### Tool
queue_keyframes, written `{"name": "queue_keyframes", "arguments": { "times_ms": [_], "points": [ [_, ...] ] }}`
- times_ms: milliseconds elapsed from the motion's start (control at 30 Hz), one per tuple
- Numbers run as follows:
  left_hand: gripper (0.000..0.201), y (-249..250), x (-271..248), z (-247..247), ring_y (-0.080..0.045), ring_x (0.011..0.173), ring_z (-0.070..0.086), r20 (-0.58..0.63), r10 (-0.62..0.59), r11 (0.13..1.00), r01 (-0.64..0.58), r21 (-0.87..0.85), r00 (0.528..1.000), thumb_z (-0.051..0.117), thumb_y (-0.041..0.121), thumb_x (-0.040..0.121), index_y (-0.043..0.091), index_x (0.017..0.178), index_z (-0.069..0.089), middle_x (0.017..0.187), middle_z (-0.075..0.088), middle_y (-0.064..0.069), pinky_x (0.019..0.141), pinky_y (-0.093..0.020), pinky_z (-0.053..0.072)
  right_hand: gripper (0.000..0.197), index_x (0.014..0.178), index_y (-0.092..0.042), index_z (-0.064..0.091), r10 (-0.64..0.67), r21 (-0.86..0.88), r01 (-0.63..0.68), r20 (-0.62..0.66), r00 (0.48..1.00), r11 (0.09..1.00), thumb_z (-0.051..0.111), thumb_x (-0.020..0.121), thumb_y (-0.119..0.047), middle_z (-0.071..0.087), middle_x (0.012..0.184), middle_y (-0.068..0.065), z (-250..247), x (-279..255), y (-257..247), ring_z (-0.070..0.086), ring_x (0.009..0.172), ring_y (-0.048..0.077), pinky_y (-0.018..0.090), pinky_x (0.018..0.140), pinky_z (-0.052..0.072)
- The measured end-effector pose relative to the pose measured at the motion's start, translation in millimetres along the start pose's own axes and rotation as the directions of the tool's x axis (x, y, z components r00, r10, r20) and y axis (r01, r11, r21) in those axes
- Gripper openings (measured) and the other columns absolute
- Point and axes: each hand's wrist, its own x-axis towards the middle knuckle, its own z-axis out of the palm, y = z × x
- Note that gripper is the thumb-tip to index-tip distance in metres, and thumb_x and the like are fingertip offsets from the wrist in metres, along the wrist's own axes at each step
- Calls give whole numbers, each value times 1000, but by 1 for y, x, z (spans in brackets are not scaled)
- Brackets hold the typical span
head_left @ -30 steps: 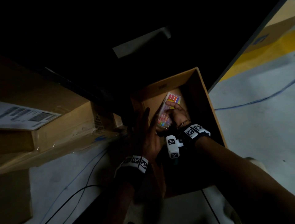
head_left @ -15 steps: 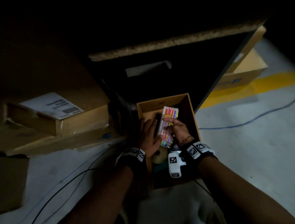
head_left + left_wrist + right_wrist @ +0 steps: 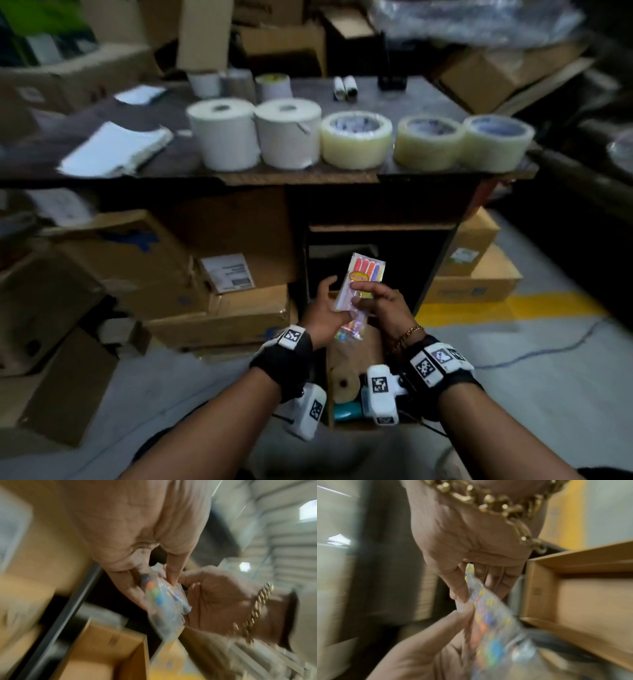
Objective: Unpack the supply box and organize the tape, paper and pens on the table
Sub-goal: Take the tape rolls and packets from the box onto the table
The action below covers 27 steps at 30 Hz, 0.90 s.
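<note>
A clear pack of coloured pens (image 3: 363,279) is held upright above the open supply box (image 3: 329,397), below the table's front edge. My left hand (image 3: 337,303) pinches its lower left side, thumb on the plastic (image 3: 172,576). My right hand (image 3: 359,294) pinches it from the right, with the thumb (image 3: 459,588) pressed on the pack (image 3: 491,622). Inside the box lie a brown tape roll (image 3: 344,382) and a teal object (image 3: 346,411). On the table (image 3: 308,179) stand two white paper rolls (image 3: 222,133), three clear tape rolls (image 3: 356,138) and a paper stack (image 3: 116,149).
Cardboard boxes (image 3: 144,267) are piled on the floor left of the table, and more (image 3: 476,274) stand at the right. Small rolls (image 3: 274,85) and a dark holder (image 3: 392,82) stand at the table's back. A blue cable (image 3: 548,346) crosses the floor on the right.
The pen pack has come up out of the box. My left hand has taken hold of it alongside the right. The head view has lifted and now takes in the table top.
</note>
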Motion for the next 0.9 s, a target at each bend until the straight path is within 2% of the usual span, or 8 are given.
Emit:
{"name": "queue_keyframes", "arguments": {
  "times_ms": [100, 233, 333, 400, 533, 633, 800, 900],
  "points": [
    [74, 38, -47, -31, -28, 94, 68, -40, 25, 999, -26, -20, 999, 69, 6, 83, 24, 141, 26, 107, 68, -12, 86, -46, 55, 31, 99, -6, 72, -67, -11, 68, 67, 996, 998, 63, 77, 15, 72, 89, 12, 27, -40, -38, 68, 73, 24, 30, 61, 57],
    [68, 78, -109, -70, -18, 82, 68, -53, 7, 997, -12, -79, 999, 65, 9, 88, 34, 137, 26, 97, 66, -2, 57, -32, 55, 29, 93, -6, 71, -149, -66, 161, 157, 976, 985, 63, 77, 17, 70, 88, 12, 65, -83, -74, 65, 74, 23, 29, 63, 58],
    [59, 104, -142, -92, -23, 82, 69, -79, 49, 981, -63, -182, 996, 59, -2, 88, 32, 130, 35, 107, 62, -13, 54, -36, 57, 29, 92, -7, 70, -202, -92, 227, 221, 954, 970, 63, 77, 17, 69, 84, 8, 96, -103, -98, 64, 71, 19, 25, 62, 57],
    [53, 117, -155, -104, -21, 79, 68, -155, 133, 972, -159, -174, 979, 59, -4, 87, 26, 126, 39, 109, 60, -19, 51, -29, 55, 29, 96, -6, 70, -226, -85, 254, 246, 942, 964, 63, 77, 15, 70, 80, 6, 116, -113, -116, 64, 66, 16, 25, 57, 55],
    [38, 142, -168, -127, -20, 77, 66, -272, 274, 932, -324, -162, 923, 59, -8, 87, 7, 120, 44, 98, 64, -16, 56, -25, 55, 28, 104, -3, 67, -265, -105, 314, 331, 906, 944, 61, 81, 12, 67, 79, 7, 156, -124, -153, 64, 57, 9, 20, 50, 50],
    [29, 159, -165, -152, -18, 75, 64, -347, 318, 908, -389, -155, 882, 58, -12, 85, 3, 109, 53, 90, 66, -10, 57, -21, 54, 29, 112, -2, 65, -267, -156, 352, 397, 878, 923, 57, 85, 9, 63, 75, 3, 183, -123, -177, 58, 52, 4, 18, 48, 44],
    [37, 186, -136, -219, -15, 73, 61, -515, 302, 919, -389, -67, 802, 58, -18, 80, 18, 89, 57, 90, 63, -8, 53, -16, 52, 31, 118, -22, 62, -265, -347, 457, 477, 838, 819, 65, 88, -13, 63, 112, -7, 200, -114, -200, 64, 98, 14, 33, 79, 48],
    [37, 191, -102, -264, -26, 78, 64, -606, 222, 964, -267, 17, 764, 64, -12, 74, 23, 83, 59, 93, 65, -12, 60, -28, 55, 32, 118, -25, 61, -267, -382, 473, 480, 836, 794, 68, 87, -19, 62, 119, -3, 195, -107, -197, 65, 104, 18, 34, 81, 50]
  ]
}}
